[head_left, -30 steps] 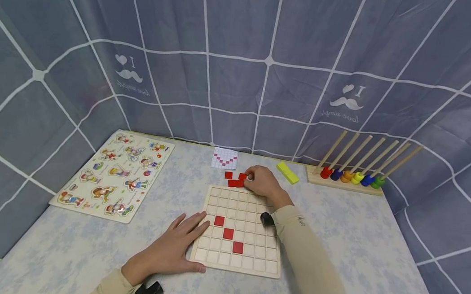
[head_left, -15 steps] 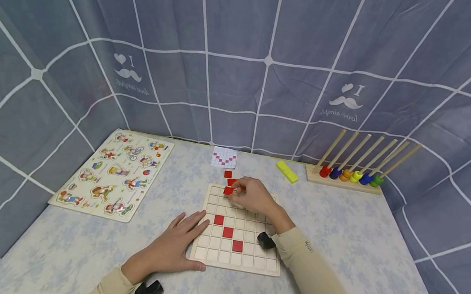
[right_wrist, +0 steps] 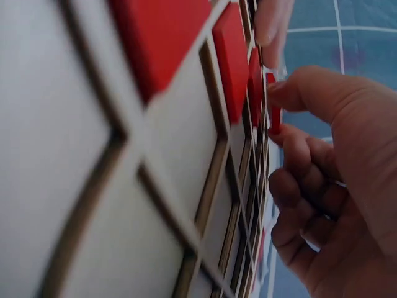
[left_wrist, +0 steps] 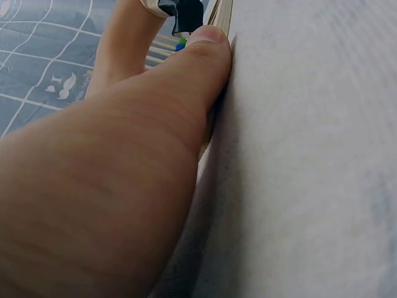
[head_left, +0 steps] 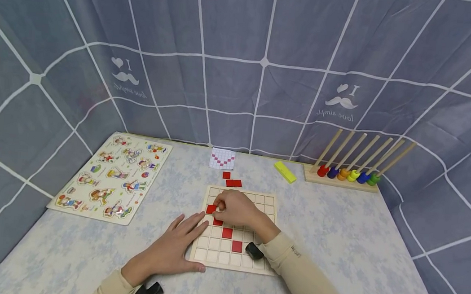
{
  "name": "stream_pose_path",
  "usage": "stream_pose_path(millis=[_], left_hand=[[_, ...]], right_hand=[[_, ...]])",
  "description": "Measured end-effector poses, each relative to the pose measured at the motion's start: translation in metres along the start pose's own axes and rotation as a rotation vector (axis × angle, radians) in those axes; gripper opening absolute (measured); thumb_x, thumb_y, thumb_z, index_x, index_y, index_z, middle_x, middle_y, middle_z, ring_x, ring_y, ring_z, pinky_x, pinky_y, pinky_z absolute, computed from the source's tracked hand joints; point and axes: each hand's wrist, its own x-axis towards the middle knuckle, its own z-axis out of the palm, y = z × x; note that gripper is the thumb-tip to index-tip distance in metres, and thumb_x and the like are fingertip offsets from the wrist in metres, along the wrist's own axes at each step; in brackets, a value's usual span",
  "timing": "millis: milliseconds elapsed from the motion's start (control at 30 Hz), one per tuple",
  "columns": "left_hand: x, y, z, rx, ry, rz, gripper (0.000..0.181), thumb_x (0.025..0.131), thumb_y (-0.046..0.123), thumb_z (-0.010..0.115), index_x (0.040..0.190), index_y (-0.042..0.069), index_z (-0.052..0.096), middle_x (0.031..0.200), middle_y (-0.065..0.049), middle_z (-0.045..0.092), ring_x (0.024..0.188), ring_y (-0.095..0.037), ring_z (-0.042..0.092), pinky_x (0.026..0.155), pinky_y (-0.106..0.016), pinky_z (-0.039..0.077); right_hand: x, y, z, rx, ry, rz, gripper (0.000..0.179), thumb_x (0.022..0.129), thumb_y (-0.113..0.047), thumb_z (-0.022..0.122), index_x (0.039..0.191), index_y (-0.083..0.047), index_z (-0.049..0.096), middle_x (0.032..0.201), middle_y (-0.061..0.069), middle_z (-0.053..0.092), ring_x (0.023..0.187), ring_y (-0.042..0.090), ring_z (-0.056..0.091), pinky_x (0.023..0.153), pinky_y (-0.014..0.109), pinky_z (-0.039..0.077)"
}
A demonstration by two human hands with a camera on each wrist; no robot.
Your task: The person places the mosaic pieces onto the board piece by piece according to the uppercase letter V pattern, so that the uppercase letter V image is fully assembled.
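My right hand (head_left: 237, 208) pinches a red square tile (head_left: 211, 209) between thumb and fingers, over the left column of the wooden grid board (head_left: 253, 260). In the right wrist view the pinched tile (right_wrist: 275, 112) stands out at the far end of the board. Three red tiles, one of them this tile (head_left: 227, 233), lie in board cells in a slanting row; the uppermost is partly covered by my right hand. My left hand (head_left: 176, 247) lies spread at the board's left edge, its fingers at the frame and the thumb (left_wrist: 208, 46) along the near corner.
Behind the board lie loose red tiles (head_left: 233, 183) and a card with a pink V pattern (head_left: 222, 159). A yellow block strip (head_left: 285, 172) and a peg rack with coloured rings (head_left: 340, 182) stand at the back right. At left lies a picture puzzle board (head_left: 112, 180).
My right hand has picked a red tile from the loose ones behind the board and carried it toward me and left, over the board's left column. My left hand has stayed in place.
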Motion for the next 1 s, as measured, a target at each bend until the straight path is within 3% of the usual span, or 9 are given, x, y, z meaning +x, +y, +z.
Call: stream_pose_path(millis=[133,400,867,1000], left_hand=[[0.000,-0.001,0.000,0.016,0.009,0.002,0.109,0.079,0.083,0.061,0.160,0.014,0.037,0.169,-0.008,0.028,0.155,-0.027,0.030,0.123,-0.049,0.014],[0.000,0.001,-0.002,-0.001,-0.008,-0.010,0.109,0.078,0.083,0.062,0.160,0.015,0.037,0.168,-0.009,0.030,0.154,-0.028,0.031,0.123,-0.052,0.016],[0.000,0.001,0.000,0.005,0.014,0.000,0.108,0.078,0.083,0.062,0.159,0.014,0.039,0.168,-0.009,0.030,0.154,-0.028,0.032,0.123,-0.050,0.015],[0.000,0.001,-0.001,-0.027,-0.008,-0.015,0.109,0.078,0.082,0.064,0.160,0.015,0.036,0.169,-0.008,0.028,0.155,-0.027,0.029,0.123,-0.048,0.012]], right_hand=[[0.005,-0.006,0.003,-0.085,0.010,-0.005,0.013,0.087,-0.027,0.072,0.094,-0.015,0.073,0.075,-0.011,0.056,0.073,0.005,0.052,0.064,0.019,0.046],[0.009,-0.014,0.005,-0.112,-0.026,0.049,0.017,0.084,-0.024,0.074,0.098,-0.014,0.074,0.075,-0.010,0.057,0.071,0.007,0.052,0.062,0.021,0.046],[0.006,-0.019,0.004,-0.093,-0.011,0.083,0.018,0.090,-0.024,0.075,0.102,-0.012,0.078,0.082,-0.008,0.066,0.075,0.006,0.056,0.070,0.020,0.050],[0.004,-0.018,0.001,-0.048,-0.035,0.085,0.022,0.092,-0.028,0.077,0.107,-0.013,0.079,0.083,-0.009,0.067,0.075,0.004,0.056,0.070,0.020,0.051]])
